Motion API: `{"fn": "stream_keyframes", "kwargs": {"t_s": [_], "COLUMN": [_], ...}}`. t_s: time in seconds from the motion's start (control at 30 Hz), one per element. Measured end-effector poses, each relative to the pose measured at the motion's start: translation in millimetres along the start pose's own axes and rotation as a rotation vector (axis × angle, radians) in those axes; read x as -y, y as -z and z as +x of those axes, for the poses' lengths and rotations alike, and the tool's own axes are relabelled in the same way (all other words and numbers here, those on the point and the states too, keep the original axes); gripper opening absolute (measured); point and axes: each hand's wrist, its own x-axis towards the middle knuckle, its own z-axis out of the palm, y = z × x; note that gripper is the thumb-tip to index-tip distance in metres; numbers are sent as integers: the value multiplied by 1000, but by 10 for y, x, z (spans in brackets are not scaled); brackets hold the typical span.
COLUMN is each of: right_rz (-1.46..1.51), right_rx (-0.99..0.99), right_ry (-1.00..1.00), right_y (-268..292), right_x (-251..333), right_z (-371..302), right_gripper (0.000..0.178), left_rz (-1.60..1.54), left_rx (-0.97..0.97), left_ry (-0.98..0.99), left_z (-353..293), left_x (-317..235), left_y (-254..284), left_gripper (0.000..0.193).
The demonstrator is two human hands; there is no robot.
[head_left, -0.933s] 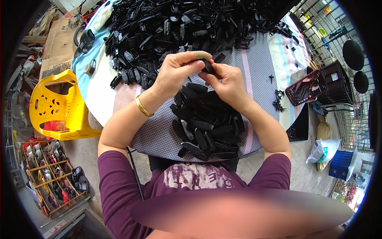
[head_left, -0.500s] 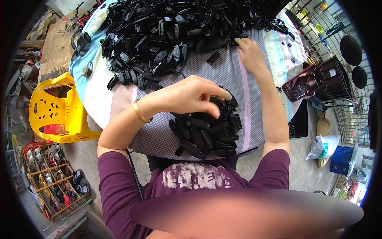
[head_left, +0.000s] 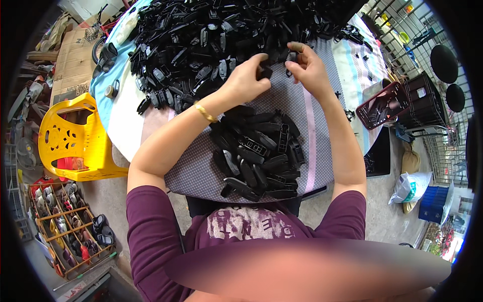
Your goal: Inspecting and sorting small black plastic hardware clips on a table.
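Left hand (head_left: 244, 80): our fingers grip one black piece (head_left: 264, 74)
Right hand (head_left: 309, 70): our fingers pinch another piece (head_left: 290, 57)
Counter (head_left: 193, 173): two heaps, larger heap (head_left: 201, 38) beyond smaller heap (head_left: 261, 156), pieces too many to count
Phone (head_left: 383, 105): one
Shoe rack (head_left: 60, 211): one, holding several shoes (head_left: 47, 194)

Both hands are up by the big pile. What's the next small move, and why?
I'd probably ease the right hand toward the left hand: the right seems to pinch a small black piece, the left seems to hold another dark piece, and only a short gap over the dotted cloth separates them.
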Motion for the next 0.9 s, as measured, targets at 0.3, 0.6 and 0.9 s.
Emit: {"fn": "stream_keyframes", "kwargs": {"t_s": [0.3, 0.6, 0.9], "right_rz": [996, 583, 579], "right_rx": [203, 129, 126], "right_ry": [-351, -247, -203], "right_y": [-398, -464, -512], "right_x": [373, 413, 469], "right_z": [-246, -278, -339], "right_gripper": [23, 23, 21], "left_rz": [-828, -774, -677], "left_rx": [125, 25, -15], "left_ry": [273, 205, 202], "left_z": [-336, -436, -462], "left_x": [-30, -39, -65], "left_y": [392, 419, 467], "left_gripper": [35, 31, 31]}}
